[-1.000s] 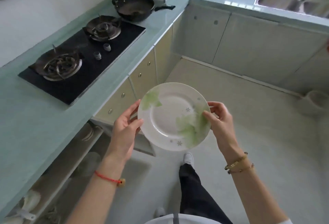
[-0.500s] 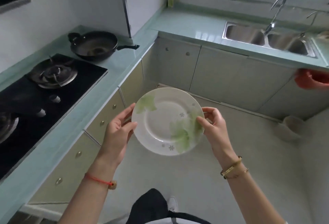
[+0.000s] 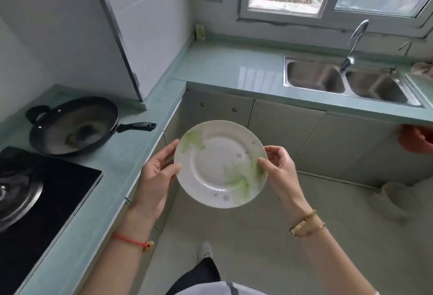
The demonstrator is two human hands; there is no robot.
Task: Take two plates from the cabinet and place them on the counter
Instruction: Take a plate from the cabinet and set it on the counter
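— What's nearest?
— Teal counter, black stove, a wok; the sink sits beyond.
— The plate?
— White with green leaves, above the floor, left hand and right hand fingers pinching its rim.

Both forearms are extended forward; the left hand and right hand are closed on opposite rims of the plate, thumbs uppermost.
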